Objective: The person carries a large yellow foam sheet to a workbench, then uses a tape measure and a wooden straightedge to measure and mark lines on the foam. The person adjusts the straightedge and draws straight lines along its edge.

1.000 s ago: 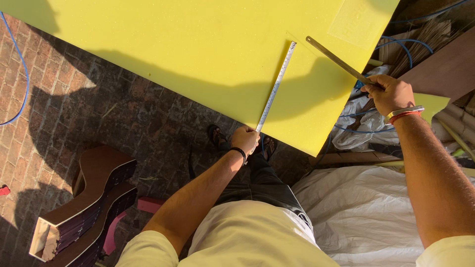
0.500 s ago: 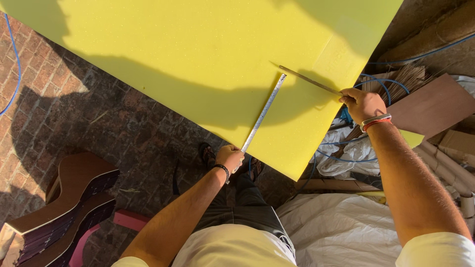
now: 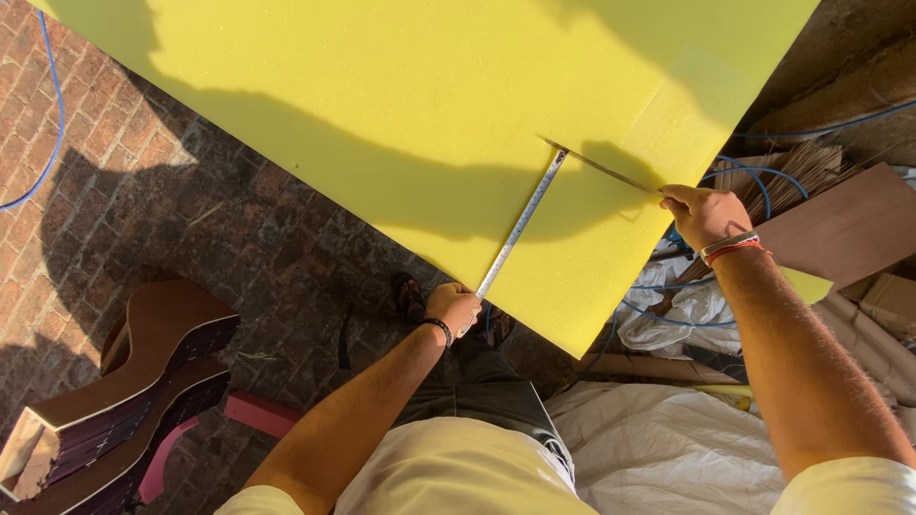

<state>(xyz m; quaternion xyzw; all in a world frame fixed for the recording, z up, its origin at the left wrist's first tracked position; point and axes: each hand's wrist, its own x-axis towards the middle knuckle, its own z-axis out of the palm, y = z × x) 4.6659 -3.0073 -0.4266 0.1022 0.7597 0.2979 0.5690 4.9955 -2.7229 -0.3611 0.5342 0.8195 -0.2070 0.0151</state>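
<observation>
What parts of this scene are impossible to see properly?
All in the head view:
- Tape: markings too small to read.
- Blade: its handle is hidden inside the right hand.
- Foam sheet: cut off by the top edge.
- Left hand: its fingers cover the tape's near end.

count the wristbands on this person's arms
2: a black wristband on the left hand by the tape measure, and a pale-and-red one on the right hand holding the blade.

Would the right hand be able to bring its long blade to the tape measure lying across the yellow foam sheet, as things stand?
Probably yes. The right hand holds the long blade over the yellow foam sheet, its tip already beside the far end of the tape measure, with nothing between. The left hand pins the near end.
</observation>
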